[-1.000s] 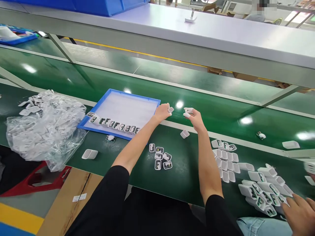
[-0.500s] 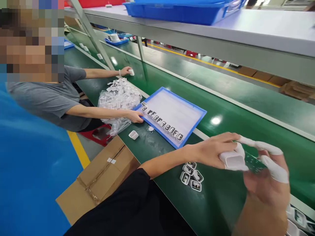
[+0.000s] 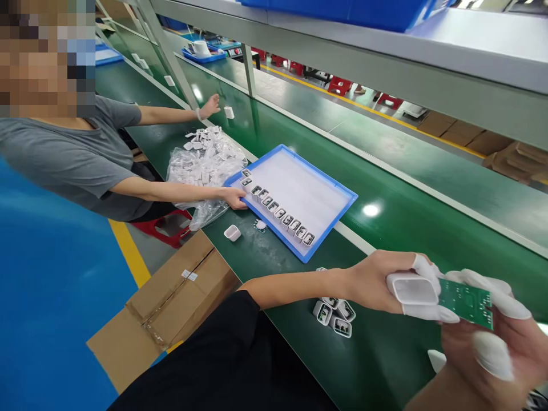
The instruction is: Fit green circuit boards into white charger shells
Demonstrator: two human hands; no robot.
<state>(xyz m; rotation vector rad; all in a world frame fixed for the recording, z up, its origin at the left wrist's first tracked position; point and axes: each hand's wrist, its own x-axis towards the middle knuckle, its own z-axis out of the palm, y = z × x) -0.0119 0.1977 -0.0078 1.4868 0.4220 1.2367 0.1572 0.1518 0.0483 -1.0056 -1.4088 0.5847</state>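
Left hand [image 3: 377, 278] clasps a white case [image 3: 413, 290], right hand [image 3: 496, 349] a green board [image 3: 466, 303]; the carton label [image 3: 189, 275] is unreadable.

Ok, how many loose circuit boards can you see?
2: one green board between the left hand and the right hand; a second board beside the blue tray. Others may be hidden.

- Case [image 3: 414, 290] in the left hand [image 3: 373, 278]: smooth white plastic, faintly glossy.
- Board [image 3: 466, 302] in the right hand [image 3: 519, 335]: smooth green, slight sheen.
- Finger covers [image 3: 493, 355] around the grip: white, matt.
- Belt [image 3: 398, 225] beyond the grip: green, glossy.
- Tray [image 3: 330, 227] left of it: blue plastic.
- Bag [image 3: 208, 214] farther left: clear, crinkled plastic.
- Carton [image 3: 171, 297] lower left: matt cardboard.
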